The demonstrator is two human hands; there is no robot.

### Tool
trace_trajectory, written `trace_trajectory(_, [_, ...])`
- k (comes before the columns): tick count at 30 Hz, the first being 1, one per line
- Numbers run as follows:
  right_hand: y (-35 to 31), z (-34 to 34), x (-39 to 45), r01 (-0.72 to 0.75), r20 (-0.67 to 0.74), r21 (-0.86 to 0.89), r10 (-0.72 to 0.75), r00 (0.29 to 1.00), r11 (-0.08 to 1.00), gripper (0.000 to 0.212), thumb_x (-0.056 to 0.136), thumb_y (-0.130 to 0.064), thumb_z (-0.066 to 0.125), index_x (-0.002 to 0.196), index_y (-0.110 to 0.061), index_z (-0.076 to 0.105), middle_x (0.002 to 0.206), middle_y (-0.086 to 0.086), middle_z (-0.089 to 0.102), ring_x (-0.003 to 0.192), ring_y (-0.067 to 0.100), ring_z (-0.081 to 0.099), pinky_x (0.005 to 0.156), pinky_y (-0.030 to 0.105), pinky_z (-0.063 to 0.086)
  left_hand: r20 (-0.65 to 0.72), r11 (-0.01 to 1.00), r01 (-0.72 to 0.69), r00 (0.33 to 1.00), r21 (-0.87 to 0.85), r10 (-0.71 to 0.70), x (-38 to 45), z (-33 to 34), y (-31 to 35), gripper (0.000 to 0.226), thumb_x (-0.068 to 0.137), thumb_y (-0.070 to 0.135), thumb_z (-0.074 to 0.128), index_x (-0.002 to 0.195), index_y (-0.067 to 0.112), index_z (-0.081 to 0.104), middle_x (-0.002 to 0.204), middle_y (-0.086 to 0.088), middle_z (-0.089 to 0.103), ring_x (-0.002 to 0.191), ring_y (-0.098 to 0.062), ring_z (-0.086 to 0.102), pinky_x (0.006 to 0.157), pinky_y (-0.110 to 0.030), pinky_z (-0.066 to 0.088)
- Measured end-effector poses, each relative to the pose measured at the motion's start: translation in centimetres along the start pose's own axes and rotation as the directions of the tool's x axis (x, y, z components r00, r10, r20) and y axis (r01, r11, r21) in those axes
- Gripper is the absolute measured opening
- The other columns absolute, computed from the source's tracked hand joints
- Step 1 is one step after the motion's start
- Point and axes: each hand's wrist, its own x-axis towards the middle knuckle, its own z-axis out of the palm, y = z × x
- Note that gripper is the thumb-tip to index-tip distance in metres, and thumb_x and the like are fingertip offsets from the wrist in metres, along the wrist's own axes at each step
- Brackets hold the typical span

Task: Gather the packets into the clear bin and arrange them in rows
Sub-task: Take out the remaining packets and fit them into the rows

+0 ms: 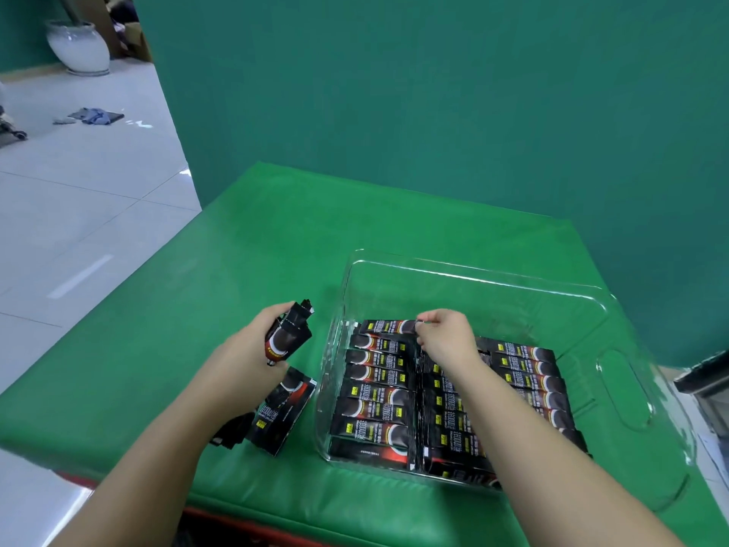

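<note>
A clear plastic bin (465,272) stands on the green table, right of centre. Inside lie several black packets in rows (374,396), with red and white marks and yellow labels. My right hand (447,335) reaches into the bin and pinches the right end of the farthest packet (384,326) of the left row. My left hand (256,349) is left of the bin, above the table, shut on a small bundle of packets (290,335) held upright. Below it, a few loose packets (282,414) lie on the table by the bin's left wall.
The table is covered with a green padded mat (252,246), with its left edge dropping to a tiled floor. A green wall rises behind. A white vase (77,47) and a dark cloth (92,116) sit far off on the floor. A dark object (706,373) pokes in at right.
</note>
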Motion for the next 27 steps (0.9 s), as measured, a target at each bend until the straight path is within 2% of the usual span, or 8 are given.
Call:
trace_trajectory(4, [-0.2,0.8,0.4,0.019,-0.037,-0.107,-0.023,0.999,0.994,0.028,0.091,-0.015,0.058,0.117,-0.003,0.061,0.085,0.009,0.064,0.053,0.015,0.047,0.058,0.026,0.040,-0.016,0.999,-0.020,1.000,-0.036,0.019,0.2,0.2,-0.2,0.068,0.083,0.011,0.062,0.131,0.048,0.032,0.092,0.019,0.061,0.069,-0.012,0.063,0.066,-0.035,0.054])
trace_trajectory(8, [-0.7,1.2,-1.1,0.078,-0.056,-0.207,-0.092,0.994,0.975,0.033,0.091,-0.019,0.060,0.114,0.006,0.059,0.106,0.020,0.066,0.088,0.032,0.064,0.076,0.037,0.051,-0.026,0.996,-0.048,0.999,-0.070,0.046,0.3,0.4,-0.2,0.068,0.083,0.012,0.064,0.130,0.049,0.033,0.094,0.023,0.060,0.072,-0.009,0.063,0.069,-0.033,0.054])
trace_trajectory(12, [-0.5,1.6,-2.0,0.119,-0.063,-0.325,-0.147,0.987,0.938,0.013,0.091,-0.019,0.054,0.091,-0.007,0.055,0.074,0.007,0.056,0.071,0.026,0.051,0.047,0.026,0.033,-0.041,0.992,-0.073,0.997,-0.107,0.069,0.3,0.5,0.0,0.070,0.082,0.011,0.066,0.132,0.048,0.034,0.096,0.028,0.058,0.079,-0.008,0.064,0.075,-0.035,0.054])
trace_trajectory(14, [-0.6,1.8,-2.3,0.161,-0.035,-0.345,-0.184,0.982,0.925,0.023,0.094,-0.014,0.048,0.112,-0.003,0.058,0.079,0.011,0.060,0.065,0.022,0.049,0.045,0.024,0.028,-0.047,0.990,-0.078,0.996,-0.118,0.073,0.2,0.5,0.1,0.070,0.082,0.011,0.066,0.132,0.048,0.034,0.097,0.029,0.058,0.081,-0.007,0.063,0.077,-0.034,0.054])
trace_trajectory(16, [-0.8,2.0,-2.6,0.196,0.004,-0.360,-0.209,0.978,0.912,0.036,0.095,-0.008,0.042,0.129,0.000,0.052,0.089,0.017,0.066,0.066,0.023,0.053,0.052,0.026,0.039,-0.052,0.990,-0.074,0.996,-0.122,0.068,0.1,0.3,0.3,0.069,0.083,0.012,0.067,0.132,0.048,0.034,0.097,0.029,0.057,0.081,-0.006,0.063,0.076,-0.033,0.054])
trace_trajectory(21, [-0.6,2.4,-2.4,0.216,0.059,-0.414,-0.210,0.976,0.884,0.015,0.094,-0.007,0.037,0.090,-0.003,0.051,0.077,0.012,0.053,0.079,0.030,0.049,0.069,0.035,0.034,-0.070,0.987,-0.087,0.994,-0.133,0.079,-0.3,-0.3,0.4,0.069,0.083,0.012,0.066,0.132,0.048,0.034,0.098,0.030,0.057,0.082,-0.004,0.061,0.073,-0.025,0.050])
trace_trajectory(24, [-0.7,2.1,-3.0,0.224,0.086,-0.432,-0.208,0.974,0.874,0.019,0.094,-0.006,0.036,0.101,0.000,0.054,0.092,0.021,0.058,0.081,0.029,0.046,0.074,0.035,0.033,-0.078,0.987,-0.077,0.995,-0.139,0.067,-0.6,-0.7,0.6,0.068,0.084,0.012,0.066,0.131,0.049,0.034,0.095,0.029,0.058,0.078,-0.007,0.062,0.070,-0.024,0.049])
trace_trajectory(27, [-0.2,1.9,-3.1,0.215,0.069,-0.387,-0.204,0.976,0.897,0.039,0.094,-0.008,0.039,0.130,0.003,0.049,0.129,0.022,0.055,0.104,0.036,0.056,0.091,0.041,0.045,-0.099,0.985,-0.092,0.992,-0.145,0.078,-1.0,-1.0,0.8,0.067,0.085,0.012,0.066,0.131,0.049,0.034,0.095,0.031,0.057,0.079,-0.003,0.061,0.067,-0.020,0.047])
